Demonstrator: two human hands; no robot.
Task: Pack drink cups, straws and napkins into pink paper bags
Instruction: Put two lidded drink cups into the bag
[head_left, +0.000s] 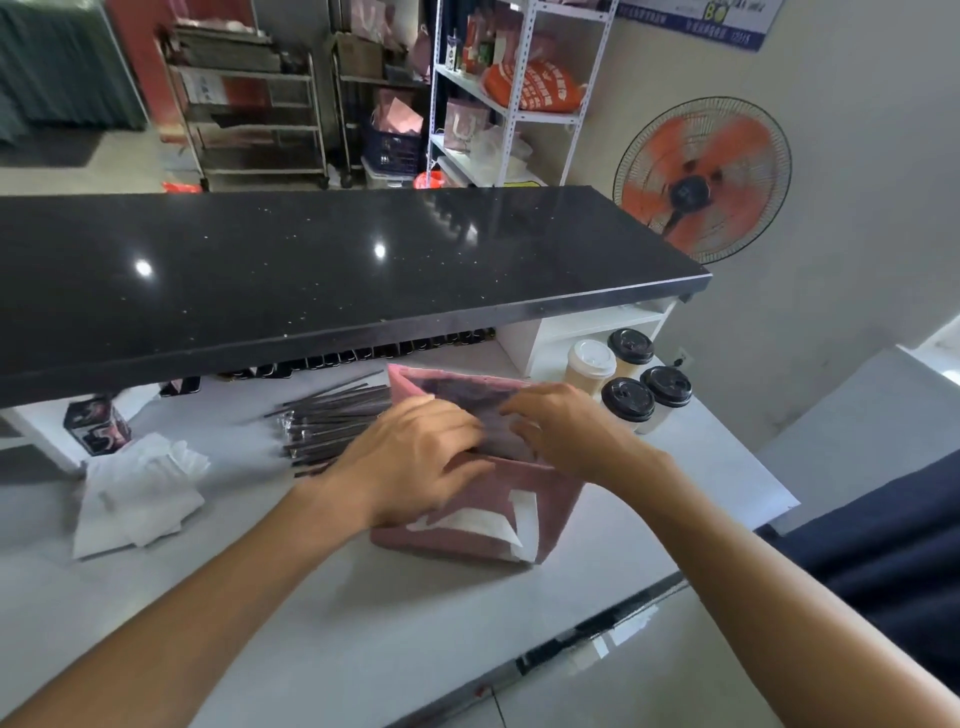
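Observation:
A pink paper bag (467, 525) with a white logo stands on the white counter (311, 597), its mouth open. My left hand (415, 462) grips the near rim on the left side, fingers curled over the edge into the bag. My right hand (566, 431) holds the rim on the right, fingers reaching inside. What is inside the bag is hidden. A pile of black wrapped straws (327, 421) lies just left of the bag. Several lidded drink cups (628, 395) stand to the right behind it. White napkins (135, 493) lie heaped at the left.
A raised black countertop (311, 270) overhangs the back of the work surface. A small dark box (96, 423) sits under it at the left. A fan (701, 176) stands at the right wall. Shelves and carts fill the background.

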